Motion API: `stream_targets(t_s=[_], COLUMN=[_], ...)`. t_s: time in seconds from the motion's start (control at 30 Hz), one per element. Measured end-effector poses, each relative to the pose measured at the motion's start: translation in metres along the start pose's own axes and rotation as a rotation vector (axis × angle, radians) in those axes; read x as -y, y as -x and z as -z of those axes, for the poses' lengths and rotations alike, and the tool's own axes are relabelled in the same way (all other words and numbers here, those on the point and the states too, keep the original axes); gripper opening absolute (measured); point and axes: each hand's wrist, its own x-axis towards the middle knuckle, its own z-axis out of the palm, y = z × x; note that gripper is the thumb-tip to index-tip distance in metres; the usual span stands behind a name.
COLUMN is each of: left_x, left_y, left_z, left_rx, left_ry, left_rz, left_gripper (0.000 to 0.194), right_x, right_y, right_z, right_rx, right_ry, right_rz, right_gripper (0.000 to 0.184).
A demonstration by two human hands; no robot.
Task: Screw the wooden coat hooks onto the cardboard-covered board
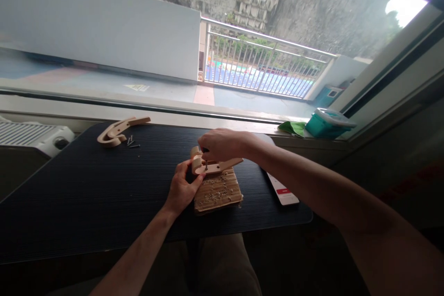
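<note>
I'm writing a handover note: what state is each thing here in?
Pale curved wooden piece: held in the left hand's grip
Right hand's grip: closed, contents mostly hidden
Thin grey metal shaft: upright
Brown corrugated cardboard block: flat, speckled on top
Pale curved wood, far left: lying loose
Grey metal screws: lying loose
White rectangular phone: screen lit
Teal plastic box: lid on
Green cloth-like sheet: crumpled

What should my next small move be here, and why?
Probably a slight twist of your right hand: it seems closed on a mostly hidden dark tool above an upright metal shaft, at the curved wooden piece your left hand steadies by the far end of the corrugated cardboard.
</note>
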Motion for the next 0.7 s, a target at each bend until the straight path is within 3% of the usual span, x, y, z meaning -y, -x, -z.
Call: stream_targets(t_s=[0.23,0.37,0.7], left_x=[0.001,0.001,-0.003], left_y=[0.0,0.0,0.0], left_z=[0.0,0.0,0.002], left_rx=[-0.007,-0.002,0.012], left_ry=[0.001,-0.004,0.002], left_rz=[-0.003,0.007,0.039], left_gripper=[0.037,0.038,0.039], right_x=[0.005,0.0,-0.011], right_y=[0.004,0.01,0.015], right_z=[0.006,0.008,-0.006], right_rx=[-0.024,-0.05,-0.078], right_ry=[0.029,0.022,-0.019], right_rz=[-0.069,-0.012,-0.023], right_gripper=[0.027,0.028,0.024])
